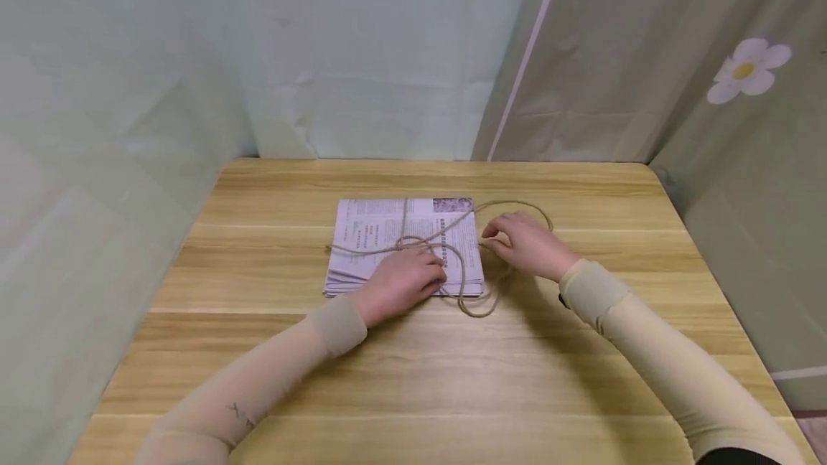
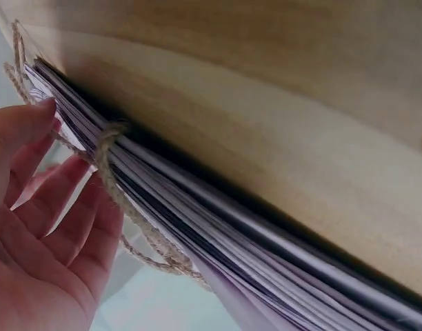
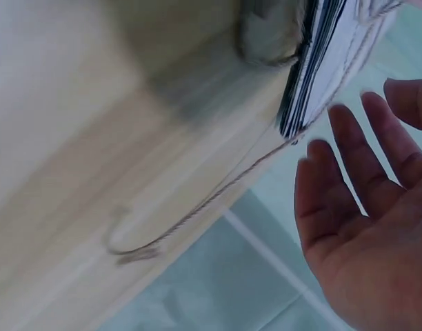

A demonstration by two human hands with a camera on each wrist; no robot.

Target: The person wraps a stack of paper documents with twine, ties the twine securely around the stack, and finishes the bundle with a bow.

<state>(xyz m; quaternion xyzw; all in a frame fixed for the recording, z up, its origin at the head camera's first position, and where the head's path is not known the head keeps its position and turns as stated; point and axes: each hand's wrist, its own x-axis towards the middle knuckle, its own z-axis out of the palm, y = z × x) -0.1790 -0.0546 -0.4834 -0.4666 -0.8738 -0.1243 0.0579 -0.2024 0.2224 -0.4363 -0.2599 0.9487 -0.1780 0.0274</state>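
A stack of folded newspapers lies on the table, with brown twine crossed over its top. My left hand rests on the stack's near part, its fingertips by the crossing. In the left wrist view, the left hand has loosely bent fingers against the twine that wraps the paper edges. My right hand hovers just off the stack's right edge. Seen from the right wrist, that hand has spread, relaxed fingers and nothing in them, apart from the twine.
The wood-grain table extends around the stack. Loose twine loops hang over the stack's near right corner, and another loop curves behind the right hand. A pale curtain stands along the table's far edge.
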